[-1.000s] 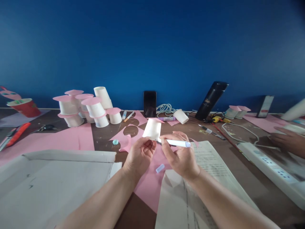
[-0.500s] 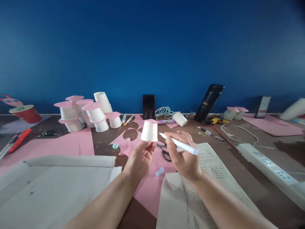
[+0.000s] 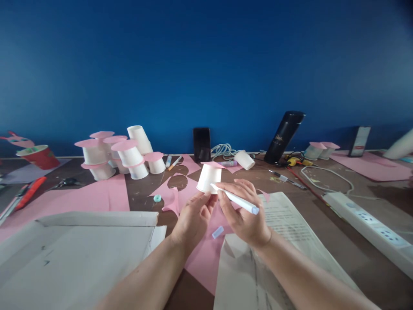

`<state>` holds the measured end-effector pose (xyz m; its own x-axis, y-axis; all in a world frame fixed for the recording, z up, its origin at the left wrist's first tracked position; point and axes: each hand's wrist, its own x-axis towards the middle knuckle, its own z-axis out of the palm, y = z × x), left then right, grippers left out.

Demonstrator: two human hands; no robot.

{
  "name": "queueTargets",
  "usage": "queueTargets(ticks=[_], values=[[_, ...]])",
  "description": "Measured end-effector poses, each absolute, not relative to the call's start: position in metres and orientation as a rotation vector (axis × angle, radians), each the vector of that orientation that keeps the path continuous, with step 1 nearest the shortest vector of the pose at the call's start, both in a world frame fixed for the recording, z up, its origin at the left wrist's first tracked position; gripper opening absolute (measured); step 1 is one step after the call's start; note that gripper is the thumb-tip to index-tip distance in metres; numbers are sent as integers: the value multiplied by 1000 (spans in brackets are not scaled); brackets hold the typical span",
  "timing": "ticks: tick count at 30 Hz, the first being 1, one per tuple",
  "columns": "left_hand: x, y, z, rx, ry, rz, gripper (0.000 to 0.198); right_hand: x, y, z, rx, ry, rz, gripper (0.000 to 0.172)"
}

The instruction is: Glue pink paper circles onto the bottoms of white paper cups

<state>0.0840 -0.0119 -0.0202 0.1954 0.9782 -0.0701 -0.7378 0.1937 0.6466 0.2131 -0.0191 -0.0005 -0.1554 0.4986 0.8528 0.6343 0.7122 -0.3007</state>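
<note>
Near the middle of the view, a white paper cup (image 3: 209, 177) is upside down with a pink paper piece (image 3: 213, 165) on its top. My left hand (image 3: 195, 215) grips the cup's rim from below. A white marker (image 3: 239, 200) with a pale blue end is pinched in my right hand (image 3: 247, 215). Its tip is at the lower right side of the cup; whether it touches cannot be told. A small pale blue cap (image 3: 217, 232) lies on pink paper (image 3: 203, 262) below the hands.
Stacked white cups with pink tops (image 3: 93, 154) stand at the back left. Behind are a phone (image 3: 201, 144), a tipped cup (image 3: 244, 159) and a black bottle (image 3: 284, 137). A power strip (image 3: 368, 221) lies right, a cardboard piece (image 3: 84, 258) front left, printed paper (image 3: 290, 224) under my right arm.
The cup in my left hand has shifted slightly right and tilted. My right hand has moved a little left and down, bringing the marker tip to the cup.
</note>
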Motion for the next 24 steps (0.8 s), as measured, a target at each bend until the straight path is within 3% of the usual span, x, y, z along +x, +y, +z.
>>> queueTargets(ticks=[7, 15, 24], values=[[83, -12, -23, 744, 572, 1270, 15, 213, -18, 0, -899, -1781, -171, 21], [82, -14, -30, 931, 705, 1250, 31, 211, -16, -1, -908, -1797, -154, 19], [83, -15, -26, 941, 645, 1261, 30, 212, -18, 0, -927, -1786, -143, 18]])
